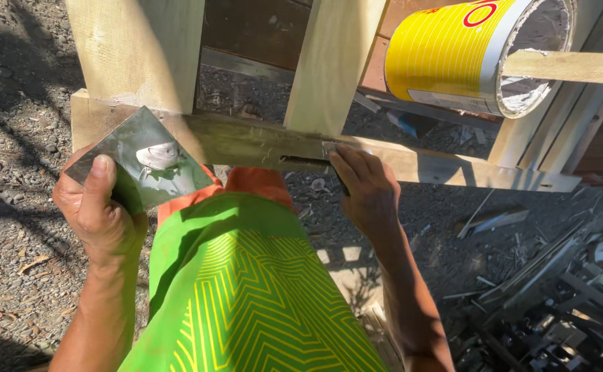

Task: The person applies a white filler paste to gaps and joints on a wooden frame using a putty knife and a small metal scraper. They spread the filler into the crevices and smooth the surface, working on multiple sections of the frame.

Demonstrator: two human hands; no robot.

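A square metal plate (pixel 143 165) carrying a dab of white filler (pixel 158 156) is being held flat in the left hand (pixel 98 213), its grip pinched on the plate's near-left corner with the thumb on top. A small scraper blade (pixel 330 148) is being pressed by the right hand (pixel 363 189), fingers closed around it, against a slot (pixel 303 160) in the wooden rail (pixel 412 162), well apart from the plate. A yellow can (pixel 467 52) is lying on its side above.

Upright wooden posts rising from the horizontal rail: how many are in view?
2: a wide post above the left hand, a narrower post above the right hand. Others may hide behind the yellow can.
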